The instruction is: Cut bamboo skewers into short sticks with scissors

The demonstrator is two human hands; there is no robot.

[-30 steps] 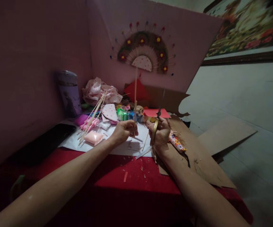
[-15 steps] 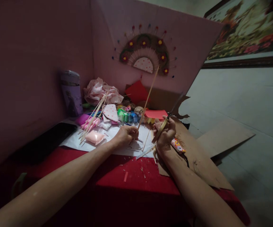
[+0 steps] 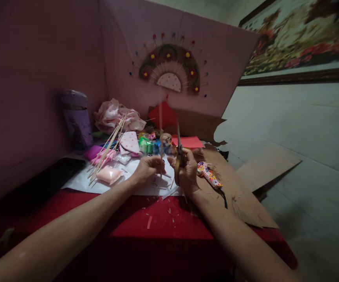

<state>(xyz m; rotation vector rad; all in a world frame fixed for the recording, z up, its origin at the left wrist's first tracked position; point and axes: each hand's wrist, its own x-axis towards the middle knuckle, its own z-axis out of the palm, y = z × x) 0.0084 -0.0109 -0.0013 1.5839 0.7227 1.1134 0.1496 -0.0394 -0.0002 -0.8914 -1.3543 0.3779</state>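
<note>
Between the fingers of my left hand (image 3: 150, 169) stands a thin wooden stick (image 3: 161, 129), nearly upright and blurred by motion. My right hand (image 3: 187, 172) is wrapped round the handles of a pair of scissors (image 3: 178, 143), whose blades point upward. The hands are a short way apart, and the scissors do not touch the stick. Beneath them lies a white sheet (image 3: 99, 190) with small cut pieces on it. To the left, several similar sticks (image 3: 108, 147) lean in a bundle beside a bag of peach-coloured clay (image 3: 109, 175).
Cardboard (image 3: 240, 196) covers the table's right side, with a flower-patterned glue gun (image 3: 210, 175) on it. A purple tumbler (image 3: 77, 119) and a dark flat object (image 3: 52, 174) are at left. Crumpled polka-dot cloth (image 3: 116, 113) lies behind. A fan-shaped decoration (image 3: 168, 55) hangs on the pink board.
The stick has swung from a rightward lean to nearly upright. My right hand has turned the scissors from a slant to upright and come closer to my left hand. The view has shifted slightly right.
</note>
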